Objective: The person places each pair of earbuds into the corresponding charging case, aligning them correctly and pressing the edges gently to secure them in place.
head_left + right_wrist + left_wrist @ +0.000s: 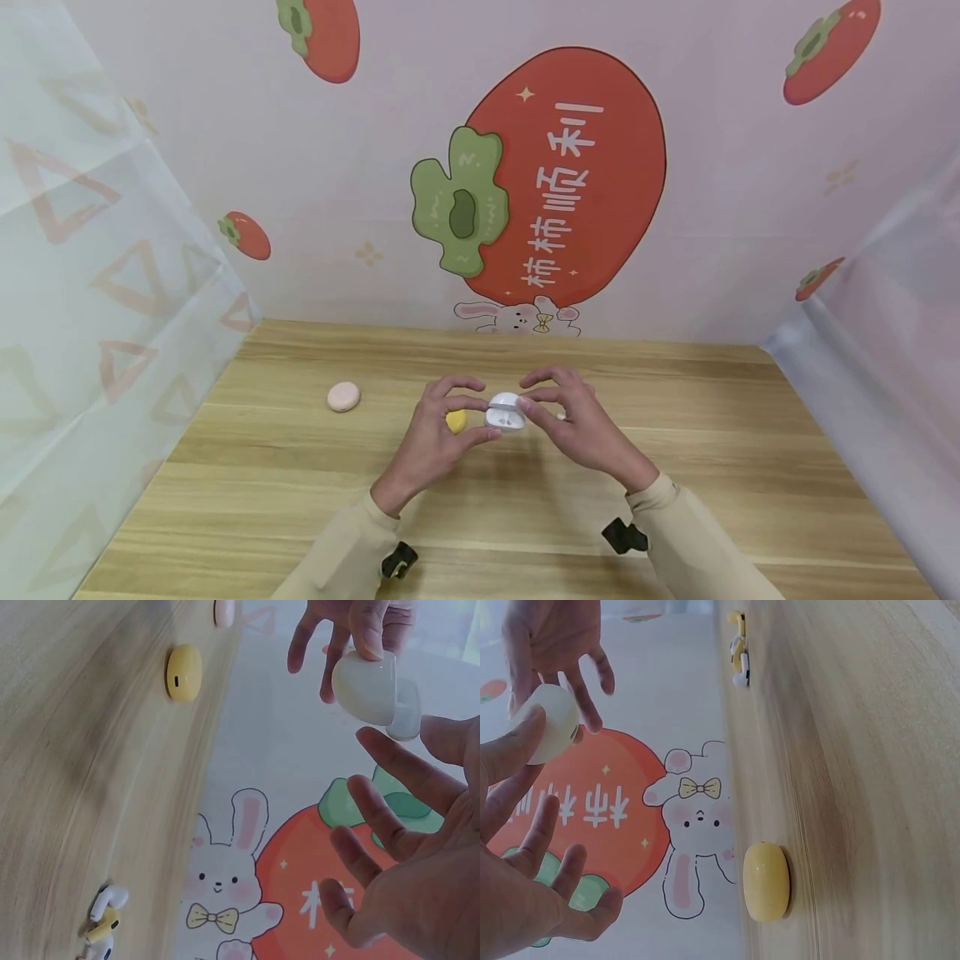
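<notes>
A white earbud case [505, 419] is held up above the wooden table with its lid [409, 711] raised. Two small hollows show inside it in the head view. My left hand [433, 435] pinches the case's body between thumb and fingers, its other fingers spread. On the other side, my right hand [583, 427] has thumb and index finger at the lid's edge, holding it, while its remaining fingers stand apart from the case. Behind the left hand lies a yellow case [766, 882], partly hidden in the head view.
A pink case [343, 396] lies farther left on the table [285, 483]. White and yellow earbuds [105, 921] lie together at the right, mostly covered by the right hand in the head view. A printed backdrop [390, 283] rises behind the table, with fabric sides.
</notes>
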`<state>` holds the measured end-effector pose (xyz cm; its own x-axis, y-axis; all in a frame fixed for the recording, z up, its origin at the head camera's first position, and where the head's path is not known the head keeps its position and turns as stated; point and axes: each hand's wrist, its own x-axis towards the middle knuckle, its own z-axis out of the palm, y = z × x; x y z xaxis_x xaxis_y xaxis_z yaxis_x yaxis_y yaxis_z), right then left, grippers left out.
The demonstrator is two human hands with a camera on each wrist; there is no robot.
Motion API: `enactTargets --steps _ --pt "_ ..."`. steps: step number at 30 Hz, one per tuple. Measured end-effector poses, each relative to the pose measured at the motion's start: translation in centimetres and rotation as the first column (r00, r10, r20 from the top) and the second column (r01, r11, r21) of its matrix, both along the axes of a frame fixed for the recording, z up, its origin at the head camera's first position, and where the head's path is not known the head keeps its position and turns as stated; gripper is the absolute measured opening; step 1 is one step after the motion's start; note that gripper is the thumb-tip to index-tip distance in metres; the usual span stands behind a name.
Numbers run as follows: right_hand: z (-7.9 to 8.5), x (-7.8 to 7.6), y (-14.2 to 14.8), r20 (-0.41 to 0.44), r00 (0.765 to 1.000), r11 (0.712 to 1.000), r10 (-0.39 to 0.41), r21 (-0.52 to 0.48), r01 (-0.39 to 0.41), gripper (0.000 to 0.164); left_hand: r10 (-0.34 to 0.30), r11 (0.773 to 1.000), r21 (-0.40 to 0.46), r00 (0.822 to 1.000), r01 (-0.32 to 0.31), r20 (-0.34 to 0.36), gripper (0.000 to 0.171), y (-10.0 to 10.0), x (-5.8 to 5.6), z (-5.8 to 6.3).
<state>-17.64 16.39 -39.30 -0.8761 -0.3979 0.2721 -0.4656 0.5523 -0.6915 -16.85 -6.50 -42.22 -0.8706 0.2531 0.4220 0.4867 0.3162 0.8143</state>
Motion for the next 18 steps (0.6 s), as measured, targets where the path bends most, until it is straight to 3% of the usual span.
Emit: enactTargets --steps 8,18 --pt "-0.7 -0.8 1.6 -0.048 0.996 0.998 -0.07 -0.002 0.07 0.018 0.035 0.998 0.057 0.998 -0.039 0.057 0.023 0.0 -0.5 -0.3" --pt "-2.9 -1.5 4.2 -0.114 0.977 0.981 -0.18 0.057 0.187 0.016 0.062 0.99 0.121 0.995 -0.071 0.079 0.025 -0.2 -1.4 -1.2"
